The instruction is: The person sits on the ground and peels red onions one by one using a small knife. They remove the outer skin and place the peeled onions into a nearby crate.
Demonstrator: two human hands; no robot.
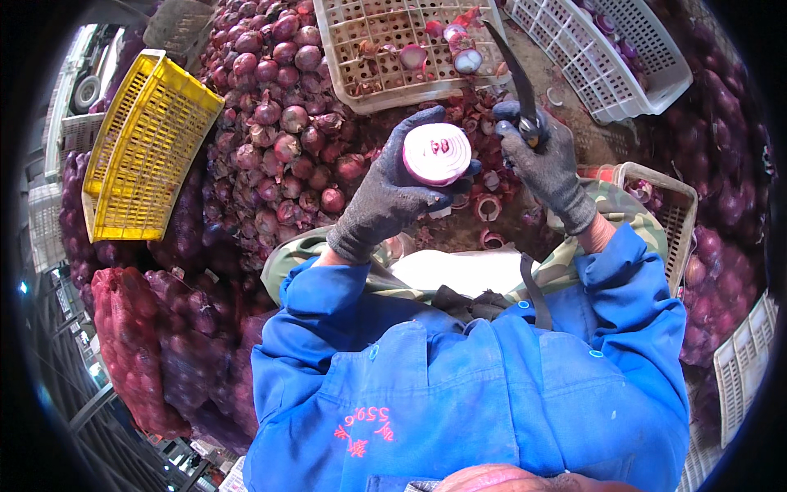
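Observation:
Both hands wear dark grey knit gloves. In my left hand [396, 184] lies a cut red onion [437, 154], its pale ringed face turned up towards the camera. My right hand [541, 154] is closed on the handle of a knife [516, 67] with a dark curved blade, which points up and away from the onion. Beyond my hands an upturned plastic crate [381, 77] carries cut onion ends [412, 57] and scraps of skin. Below it, onion rings [488, 208] and red skins are scattered on the ground between the legs.
A large heap of red onions [289, 117] lies at the left, beside a yellow crate [150, 147]. Full mesh sacks [132, 344] stand at the lower left. A white crate [605, 55] holding onions is at the upper right; another crate [688, 203] sits by the right knee.

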